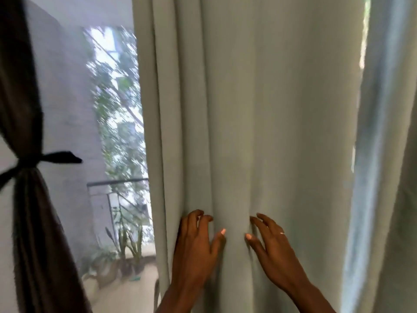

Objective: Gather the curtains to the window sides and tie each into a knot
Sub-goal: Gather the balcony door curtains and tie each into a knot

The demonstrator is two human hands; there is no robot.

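A pale grey-green curtain point(259, 109) hangs in long vertical folds across the middle of the view. My left hand point(198, 240) and my right hand point(270, 240) press flat against it low down, fingers spread, on either side of one fold. Neither hand closes around the cloth. At the far left a dark brown curtain point(29, 222) is bunched together and bound with a dark tie point(45, 159). A second pale curtain panel point(383, 154) hangs at the right edge.
Between the dark curtain and the pale one, the window glass point(117, 132) shows a balcony railing point(117, 184), potted plants point(126, 245) and trees outside. A narrow gap of light point(362, 53) runs between the two pale panels.
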